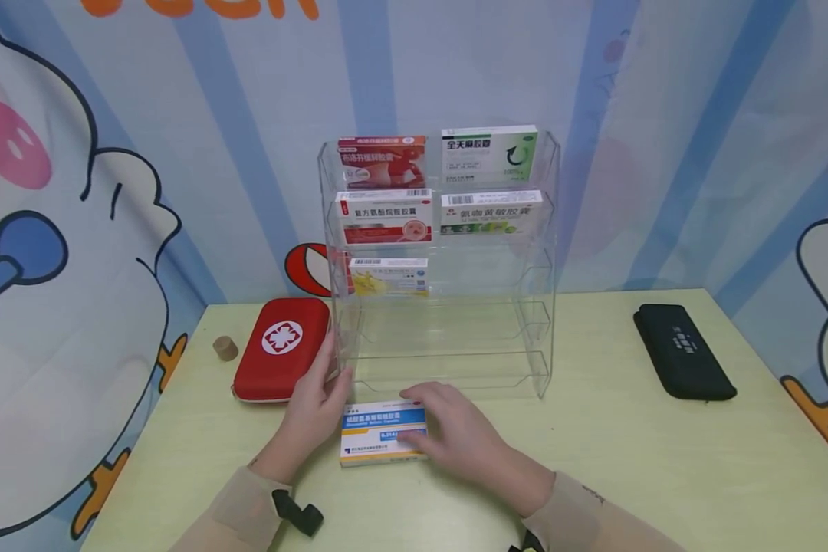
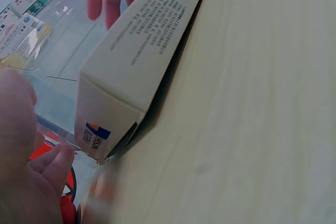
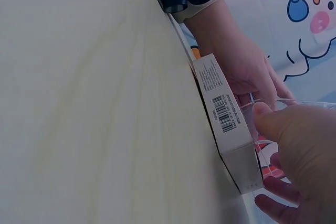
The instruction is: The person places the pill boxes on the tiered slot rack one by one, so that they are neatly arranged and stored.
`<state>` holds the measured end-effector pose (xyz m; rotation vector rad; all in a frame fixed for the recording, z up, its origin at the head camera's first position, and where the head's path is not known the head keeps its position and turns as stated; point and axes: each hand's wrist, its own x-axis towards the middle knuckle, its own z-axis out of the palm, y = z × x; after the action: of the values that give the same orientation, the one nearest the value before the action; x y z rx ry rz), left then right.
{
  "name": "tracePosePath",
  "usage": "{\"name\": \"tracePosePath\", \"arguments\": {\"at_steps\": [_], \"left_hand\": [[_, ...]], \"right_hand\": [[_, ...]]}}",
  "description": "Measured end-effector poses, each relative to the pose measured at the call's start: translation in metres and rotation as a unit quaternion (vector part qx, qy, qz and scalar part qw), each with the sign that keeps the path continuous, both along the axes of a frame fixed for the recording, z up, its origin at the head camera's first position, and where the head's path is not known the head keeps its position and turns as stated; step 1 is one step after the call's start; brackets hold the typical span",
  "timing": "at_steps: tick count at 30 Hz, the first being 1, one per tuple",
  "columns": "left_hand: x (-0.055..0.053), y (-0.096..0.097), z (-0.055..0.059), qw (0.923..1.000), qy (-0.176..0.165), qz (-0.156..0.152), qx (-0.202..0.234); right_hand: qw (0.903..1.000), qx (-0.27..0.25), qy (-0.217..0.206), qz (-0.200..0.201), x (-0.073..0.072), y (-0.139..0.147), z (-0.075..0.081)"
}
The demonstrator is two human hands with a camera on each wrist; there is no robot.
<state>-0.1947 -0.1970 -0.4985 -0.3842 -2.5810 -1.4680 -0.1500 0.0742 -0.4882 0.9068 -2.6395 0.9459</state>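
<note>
A white, blue and yellow medicine box [image 1: 382, 441] lies on the table in front of a clear tiered display rack [image 1: 448, 366]. My right hand [image 1: 458, 437] is at the box's right end, its thumb over the printed face and its fingers beside the far edge. Those fingers [image 2: 111, 1] look fairly straight in the left wrist view, without closing round the box. My left hand [image 1: 310, 418] holds the rack's lower left front corner, thumb in front and fingers along the side. The right wrist view shows the box's barcode side [image 3: 223, 111].
Several medicine boxes, including a red one [image 1: 382, 162] and a green-white one [image 1: 490, 156], stand in the upper tiers. A red first-aid case [image 1: 280, 360] sits close left of the rack, beside a small wooden cylinder [image 1: 225, 348]. A black case [image 1: 683, 351] lies at right.
</note>
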Motion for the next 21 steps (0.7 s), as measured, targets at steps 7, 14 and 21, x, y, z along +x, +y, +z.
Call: {"name": "tracePosePath", "arguments": {"at_steps": [7, 14, 21], "left_hand": [[0.0008, -0.0006, 0.0, 1.0, 0.002, -0.003, 0.001], [0.0004, -0.0009, -0.0001, 1.0, -0.003, 0.002, -0.001], [0.0009, -0.0004, 0.0008, 1.0, -0.004, 0.001, 0.001]], "right_hand": [[0.9998, 0.019, 0.001, 0.004, 0.005, 0.0006, -0.0027], [0.9974, 0.039, -0.061, -0.004, 0.0062, 0.001, 0.0001], [0.9928, 0.057, -0.104, -0.014, 0.0057, 0.0016, 0.0019]]}}
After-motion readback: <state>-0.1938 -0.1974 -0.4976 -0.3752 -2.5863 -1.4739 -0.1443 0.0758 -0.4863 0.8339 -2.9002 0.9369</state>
